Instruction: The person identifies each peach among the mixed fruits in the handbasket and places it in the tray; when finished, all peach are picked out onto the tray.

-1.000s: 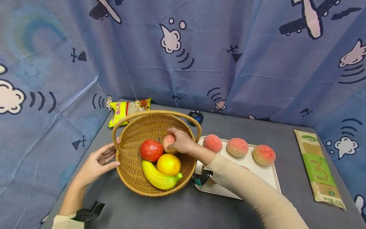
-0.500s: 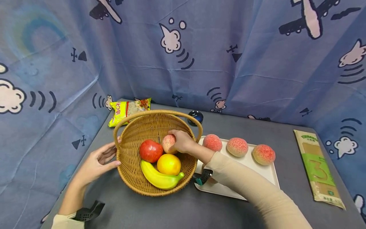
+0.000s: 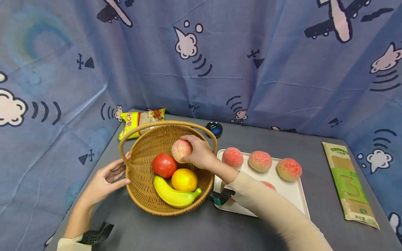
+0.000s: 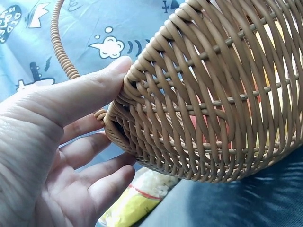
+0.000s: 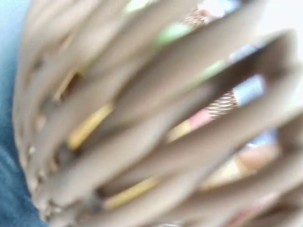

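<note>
A wicker basket [image 3: 141, 174] with a hoop handle stands tilted towards me, its mouth facing the head camera. Inside lie a red apple-like fruit [image 3: 164, 165], an orange-yellow round fruit [image 3: 184, 180] and a banana [image 3: 176, 195]. My right hand [image 3: 200, 153] reaches into the basket and grips a pale pink peach [image 3: 181, 151] above the other fruit. At the left rim, my left hand [image 3: 108, 177] holds the basket, thumb on the rim and fingers behind it in the left wrist view. Blurred weave [image 5: 142, 118] fills the right wrist view, hiding the right hand.
Right of the basket, a white tray [image 3: 284, 191] carries several peaches [image 3: 260, 161], partly covered by my right forearm. Behind the basket are a yellow food bag [image 3: 142, 119] and a dark round tin [image 3: 214, 129]. A flat noodle-like packet [image 3: 350, 184] lies far right.
My right hand has raised the peach slightly up and left, away from the other fruit in the basket. The basket handle has shifted a little left. My left hand stays at the rim.
</note>
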A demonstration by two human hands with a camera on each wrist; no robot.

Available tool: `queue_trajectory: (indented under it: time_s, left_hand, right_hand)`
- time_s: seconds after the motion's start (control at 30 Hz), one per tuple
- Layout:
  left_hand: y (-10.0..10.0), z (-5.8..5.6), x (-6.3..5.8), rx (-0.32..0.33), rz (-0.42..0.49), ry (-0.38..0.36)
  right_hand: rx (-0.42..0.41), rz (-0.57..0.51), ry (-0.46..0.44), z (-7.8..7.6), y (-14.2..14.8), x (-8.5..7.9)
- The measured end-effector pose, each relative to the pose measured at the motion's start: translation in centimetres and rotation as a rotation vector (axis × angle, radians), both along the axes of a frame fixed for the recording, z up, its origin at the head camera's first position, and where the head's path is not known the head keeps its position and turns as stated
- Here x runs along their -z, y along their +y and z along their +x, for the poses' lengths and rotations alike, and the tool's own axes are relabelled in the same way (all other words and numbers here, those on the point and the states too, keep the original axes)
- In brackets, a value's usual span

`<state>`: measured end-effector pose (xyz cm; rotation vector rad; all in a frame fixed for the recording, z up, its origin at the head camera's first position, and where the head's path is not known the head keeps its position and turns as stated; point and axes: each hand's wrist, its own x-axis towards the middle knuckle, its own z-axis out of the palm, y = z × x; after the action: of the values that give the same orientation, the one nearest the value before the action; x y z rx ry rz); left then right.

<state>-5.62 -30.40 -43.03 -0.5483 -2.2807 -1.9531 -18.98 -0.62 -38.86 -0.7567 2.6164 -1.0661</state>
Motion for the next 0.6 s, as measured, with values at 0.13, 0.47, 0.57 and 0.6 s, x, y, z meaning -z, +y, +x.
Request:
queue_trajectory:
  time_s: [0.13, 0.47, 0.57, 0.6]
  left_hand:
    - [-0.1, 0.0, 0.0, -0.013, -0.021, -0.022]
    - [-0.2, -0.1, 0.4, 0.012, -0.010, -0.008]
    - [-0.3, -0.1, 0.4, 0.004, -0.015, -0.016]
    - [-0.3, 0.0, 0.5, 0.002, -0.017, -0.020]
  right_hand:
    - [-0.013, -0.091, -0.026, 0.4, 0.4, -0.7]
    - [-0.151, -0.311, -0.060, 1.9, 2.3, -2.2]
    - [-0.184, -0.392, -0.059, 2.7, 3.2, -2.8]
    - [-0.194, -0.416, -0.062, 3.0, 3.5, -3.1]
